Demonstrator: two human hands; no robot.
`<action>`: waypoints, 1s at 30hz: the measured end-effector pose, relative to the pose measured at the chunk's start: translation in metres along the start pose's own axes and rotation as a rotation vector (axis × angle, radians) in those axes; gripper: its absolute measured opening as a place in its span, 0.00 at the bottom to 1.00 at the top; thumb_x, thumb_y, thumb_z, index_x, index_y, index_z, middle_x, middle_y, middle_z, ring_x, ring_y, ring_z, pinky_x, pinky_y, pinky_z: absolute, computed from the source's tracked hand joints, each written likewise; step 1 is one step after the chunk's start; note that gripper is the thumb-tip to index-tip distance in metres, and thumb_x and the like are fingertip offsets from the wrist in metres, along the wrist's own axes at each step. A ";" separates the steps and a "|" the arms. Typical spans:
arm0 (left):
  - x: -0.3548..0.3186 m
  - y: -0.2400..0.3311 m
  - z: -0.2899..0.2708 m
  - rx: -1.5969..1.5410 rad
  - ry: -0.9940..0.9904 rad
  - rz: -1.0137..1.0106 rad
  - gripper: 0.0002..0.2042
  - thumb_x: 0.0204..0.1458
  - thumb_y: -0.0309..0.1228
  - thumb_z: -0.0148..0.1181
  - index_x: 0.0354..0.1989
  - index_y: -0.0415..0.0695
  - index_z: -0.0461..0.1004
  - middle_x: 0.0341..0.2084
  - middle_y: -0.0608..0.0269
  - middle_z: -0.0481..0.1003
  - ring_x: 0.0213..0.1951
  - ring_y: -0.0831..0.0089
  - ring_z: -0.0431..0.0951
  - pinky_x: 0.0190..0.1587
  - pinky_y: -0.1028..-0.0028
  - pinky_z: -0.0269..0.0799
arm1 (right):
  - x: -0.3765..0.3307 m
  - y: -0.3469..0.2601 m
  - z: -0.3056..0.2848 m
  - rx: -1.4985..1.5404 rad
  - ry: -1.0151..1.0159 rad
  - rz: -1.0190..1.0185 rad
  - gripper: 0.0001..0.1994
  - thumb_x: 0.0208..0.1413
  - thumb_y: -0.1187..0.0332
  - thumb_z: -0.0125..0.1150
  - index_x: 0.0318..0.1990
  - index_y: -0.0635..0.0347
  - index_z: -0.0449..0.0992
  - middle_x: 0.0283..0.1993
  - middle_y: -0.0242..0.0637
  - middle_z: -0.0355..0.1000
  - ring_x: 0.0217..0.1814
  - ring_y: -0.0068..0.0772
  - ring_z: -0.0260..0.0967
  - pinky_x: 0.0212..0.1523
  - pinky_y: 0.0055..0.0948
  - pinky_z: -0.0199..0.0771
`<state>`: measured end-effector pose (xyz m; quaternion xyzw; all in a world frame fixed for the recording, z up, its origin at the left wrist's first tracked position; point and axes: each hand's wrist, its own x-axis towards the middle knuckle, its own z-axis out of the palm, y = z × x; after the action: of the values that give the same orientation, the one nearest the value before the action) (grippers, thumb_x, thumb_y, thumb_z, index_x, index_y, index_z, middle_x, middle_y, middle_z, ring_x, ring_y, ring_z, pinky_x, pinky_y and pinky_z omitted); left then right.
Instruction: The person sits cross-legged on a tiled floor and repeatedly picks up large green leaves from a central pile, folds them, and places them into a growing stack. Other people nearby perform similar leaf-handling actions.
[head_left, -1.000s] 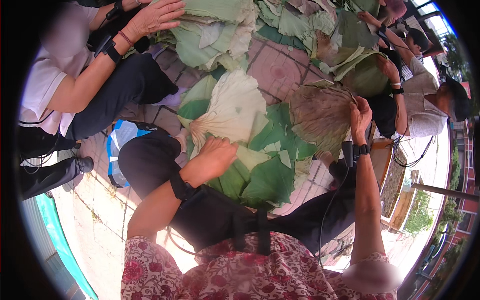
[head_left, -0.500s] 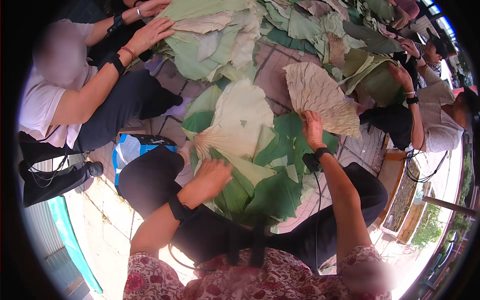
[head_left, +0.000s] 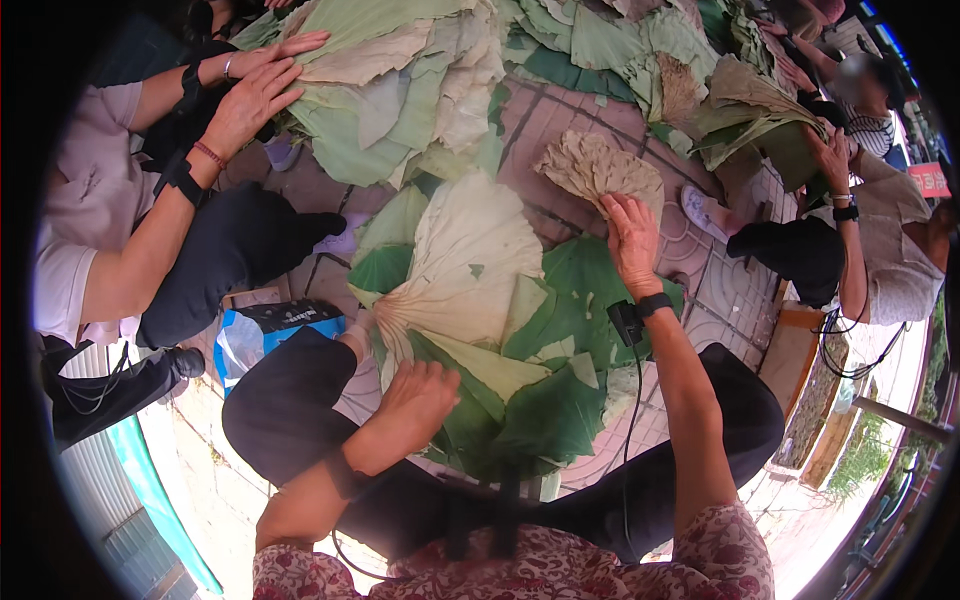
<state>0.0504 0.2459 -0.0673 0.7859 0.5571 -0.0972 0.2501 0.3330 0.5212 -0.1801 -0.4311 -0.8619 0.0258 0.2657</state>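
Observation:
My right hand [head_left: 632,240] pinches the lower edge of a dry tan lotus leaf [head_left: 600,165], lifted above the paving. My left hand [head_left: 412,408] is curled over the near left edge of a leaf pile, its fingers bent in and slightly blurred; whatever lies inside them is hidden. On that pile a large pale lotus leaf [head_left: 470,245] spreads out, its pleated stem end to the left. Dark green leaves [head_left: 550,415] and a yellowish-green folded leaf [head_left: 480,362] lie around and under it, between my knees.
A co-worker's hands [head_left: 250,100] lie flat on a bigger leaf stack [head_left: 400,90] at the far left. On the right, another person's hand [head_left: 830,155] touches further leaves [head_left: 760,110]. A blue-and-white bag [head_left: 270,335] stands beside my left knee. A cable hangs from my right wrist.
The dry leaf in my right hand has swung leftward and now looks narrower and more crumpled. My left hand has dropped slightly nearer. The co-worker's hands on the left sit a little further left.

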 end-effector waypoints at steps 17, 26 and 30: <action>-0.002 -0.010 0.003 -0.040 -0.002 0.007 0.10 0.55 0.33 0.59 0.39 0.39 0.70 0.32 0.51 0.71 0.39 0.56 0.72 0.47 0.59 0.64 | -0.111 0.074 0.080 -0.088 -0.648 0.846 0.33 0.46 0.44 0.68 0.54 0.57 0.69 0.56 0.48 0.72 0.63 0.51 0.66 0.61 0.51 0.60; 0.001 0.006 -0.006 0.081 0.058 0.074 0.11 0.55 0.33 0.59 0.39 0.38 0.71 0.32 0.51 0.71 0.40 0.56 0.73 0.50 0.59 0.64 | -0.120 0.083 0.037 -0.172 -0.861 0.463 0.17 0.52 0.56 0.64 0.44 0.55 0.77 0.42 0.48 0.77 0.49 0.56 0.73 0.49 0.46 0.71; -0.004 0.010 -0.006 0.046 0.097 0.055 0.11 0.55 0.33 0.58 0.39 0.38 0.72 0.33 0.51 0.73 0.42 0.56 0.74 0.50 0.59 0.64 | -0.152 0.100 -0.033 0.504 -0.799 0.026 0.16 0.55 0.59 0.59 0.47 0.59 0.78 0.44 0.49 0.77 0.48 0.57 0.74 0.48 0.46 0.72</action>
<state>0.0575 0.2429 -0.0580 0.8104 0.5442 -0.0648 0.2073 0.4954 0.4629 -0.2450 -0.3203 -0.8580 0.4014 0.0093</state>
